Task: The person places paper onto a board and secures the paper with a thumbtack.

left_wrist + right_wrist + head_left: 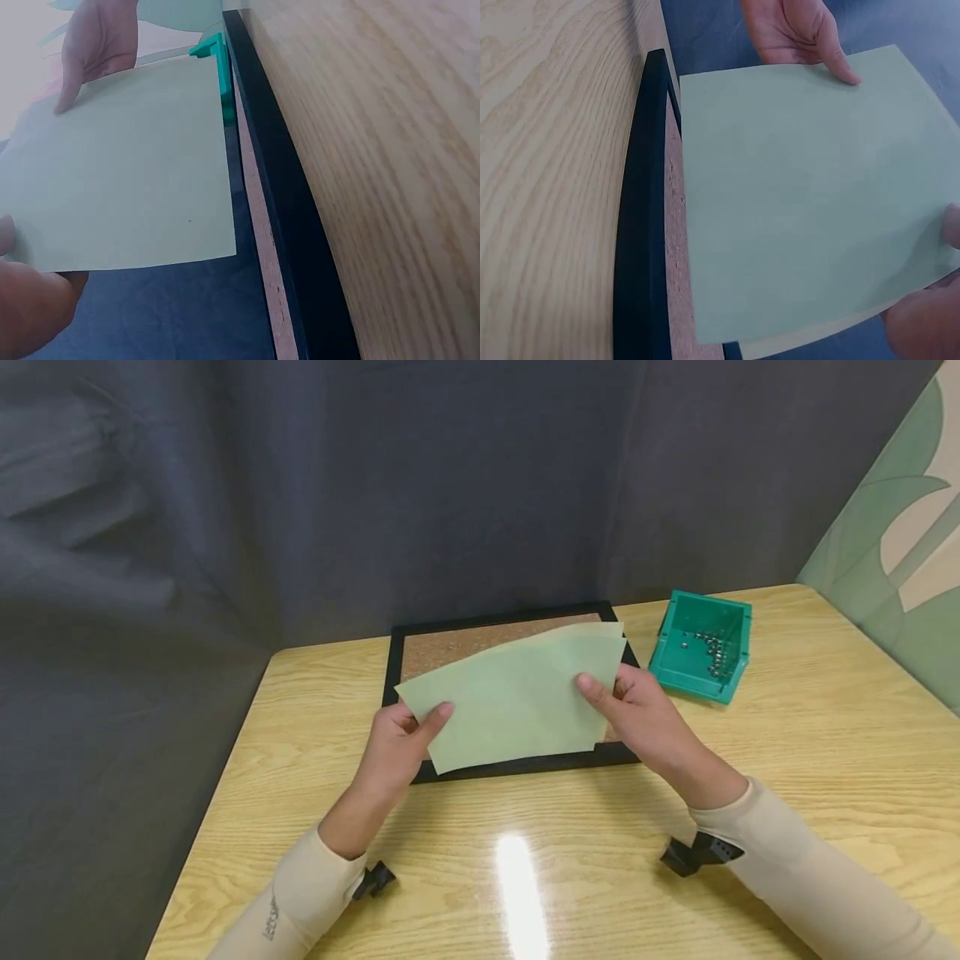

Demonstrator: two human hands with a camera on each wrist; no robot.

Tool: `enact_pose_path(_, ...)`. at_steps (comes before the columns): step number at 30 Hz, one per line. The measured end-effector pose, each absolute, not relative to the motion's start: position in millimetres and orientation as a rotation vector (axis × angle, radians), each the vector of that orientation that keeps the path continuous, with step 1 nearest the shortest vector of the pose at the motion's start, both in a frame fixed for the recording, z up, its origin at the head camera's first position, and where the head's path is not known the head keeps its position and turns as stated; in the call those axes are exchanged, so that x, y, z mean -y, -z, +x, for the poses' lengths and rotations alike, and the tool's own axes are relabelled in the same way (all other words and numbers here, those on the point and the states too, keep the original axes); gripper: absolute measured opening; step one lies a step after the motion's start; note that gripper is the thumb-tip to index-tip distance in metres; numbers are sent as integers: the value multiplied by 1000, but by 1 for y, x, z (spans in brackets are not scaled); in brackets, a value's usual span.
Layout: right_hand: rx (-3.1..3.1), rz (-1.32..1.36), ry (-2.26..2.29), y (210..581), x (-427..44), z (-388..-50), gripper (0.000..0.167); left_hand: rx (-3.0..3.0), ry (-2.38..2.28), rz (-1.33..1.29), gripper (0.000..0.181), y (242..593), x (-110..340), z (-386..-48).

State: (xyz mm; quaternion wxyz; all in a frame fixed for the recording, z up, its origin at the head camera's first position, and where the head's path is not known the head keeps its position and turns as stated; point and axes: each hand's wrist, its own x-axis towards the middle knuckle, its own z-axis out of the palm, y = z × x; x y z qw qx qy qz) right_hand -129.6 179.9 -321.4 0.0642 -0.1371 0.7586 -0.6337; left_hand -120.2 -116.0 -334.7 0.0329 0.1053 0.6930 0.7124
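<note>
Pale green paper point(525, 697), with a second sheet edge showing behind it, is held up above a cork board point(450, 652) with a black frame. My left hand point(397, 743) pinches the paper's left end, thumb on the front face. At the right end my right hand point(648, 718) grips it the same way, its other fingers partly behind the sheet. In the left wrist view the paper point(127, 172) hangs beside the black frame point(285, 187). The right wrist view shows the paper point(810, 195) with a yellowish sheet point(810, 337) under its lower edge.
A green bin point(693, 668) holding small metal pieces stands right of the board, near the back of the wooden table point(825, 693). Behind the table hangs a dark curtain point(450, 485). A wall with leaf shapes point(885, 552) is at the right.
</note>
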Motion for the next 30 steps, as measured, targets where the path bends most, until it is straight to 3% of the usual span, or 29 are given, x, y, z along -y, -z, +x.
enact_pose_path(5,-2271,-374,1934,326,-180,-133,45,-2183,-2130,362,24,337,116,-123)
enact_pose_path(14,-2218,-340,1907,345,-175,-141,48,-2320,-1862,139,28,352,112,-126)
enact_pose_path(23,-2237,-374,1928,343,-173,-140,45,-2458,-1849,279,33,347,111,-127)
enact_pose_path(30,-2220,-341,1857,350,-172,-140,46,-2385,-1837,226,46,357,110,-130)
